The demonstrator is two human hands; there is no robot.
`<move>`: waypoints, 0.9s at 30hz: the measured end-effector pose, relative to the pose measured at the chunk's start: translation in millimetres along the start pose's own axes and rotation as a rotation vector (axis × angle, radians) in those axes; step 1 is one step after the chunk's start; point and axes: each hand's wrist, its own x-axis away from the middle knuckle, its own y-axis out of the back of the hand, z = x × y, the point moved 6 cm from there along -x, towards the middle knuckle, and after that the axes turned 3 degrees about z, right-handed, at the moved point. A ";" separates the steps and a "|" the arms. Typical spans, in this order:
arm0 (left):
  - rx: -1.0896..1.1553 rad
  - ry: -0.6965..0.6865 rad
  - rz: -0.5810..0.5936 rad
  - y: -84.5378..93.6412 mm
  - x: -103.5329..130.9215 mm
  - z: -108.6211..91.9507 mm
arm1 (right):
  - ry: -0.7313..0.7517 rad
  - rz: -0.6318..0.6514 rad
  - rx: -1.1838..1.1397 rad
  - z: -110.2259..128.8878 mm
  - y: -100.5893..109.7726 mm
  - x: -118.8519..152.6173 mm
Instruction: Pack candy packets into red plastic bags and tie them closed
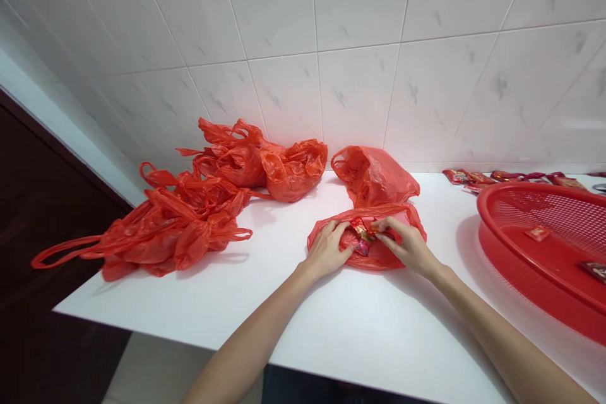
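A thin red plastic bag (386,259) lies flat on the white table, with a few small shiny wrapped packets (362,246) in red, gold and pink on it. My left hand (330,247) rests on the bag's left part, fingers apart, its fingertips beside the packets. From the right, my right hand (402,241) reaches to the packets with thumb and fingers pinched together at a small reddish packet. Just behind, an upright red bag (379,177) stands with its mouth toward the left.
Tied red bags (203,221) are heaped at the left, with more (293,170) by the tiled wall. A red mesh basket (516,259) holding a few packets stands at the right. Flat red packets (478,178) lie behind it. The table's front edge (165,338) is near me.
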 end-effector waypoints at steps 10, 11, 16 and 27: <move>0.015 -0.028 -0.032 2.3 0.3 -0.2 | -0.192 -0.653 0.368 -5.5 97.4 16.9; 0.018 -0.032 -0.035 2.8 0.2 -0.9 | -0.272 -0.618 0.431 -17.6 102.9 17.7; 0.033 -0.089 -0.093 6.8 0.4 -4.8 | -0.567 -0.255 0.568 -78.0 92.0 20.4; -0.032 -0.085 -0.418 66.6 8.5 1.5 | -0.255 -0.180 0.241 -42.8 59.4 6.4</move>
